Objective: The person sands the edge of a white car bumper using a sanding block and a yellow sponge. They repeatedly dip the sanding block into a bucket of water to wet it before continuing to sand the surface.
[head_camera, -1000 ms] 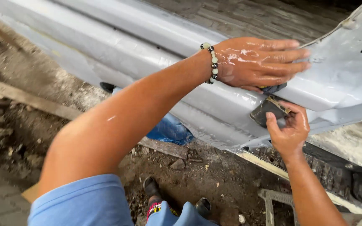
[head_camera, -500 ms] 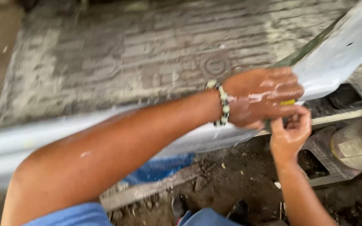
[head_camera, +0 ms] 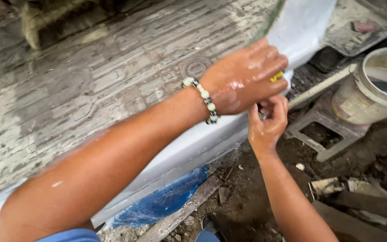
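Since earlier, panel edge shifted: two hands [head_camera: 247,78] [head_camera: 267,121], one bucket [head_camera: 372,89].

The wet left hand [head_camera: 246,76], a beaded bracelet [head_camera: 202,99] on its wrist, presses flat on the long pale grey painted panel [head_camera: 301,27], with a small yellow object [head_camera: 276,77] showing under its fingers. Just beneath, the right hand [head_camera: 267,121] pinches something small and dark. At far right stands a dirty white plastic bucket [head_camera: 368,94]; near the bottom, crumpled blue sheeting [head_camera: 166,201] lies on dirt.
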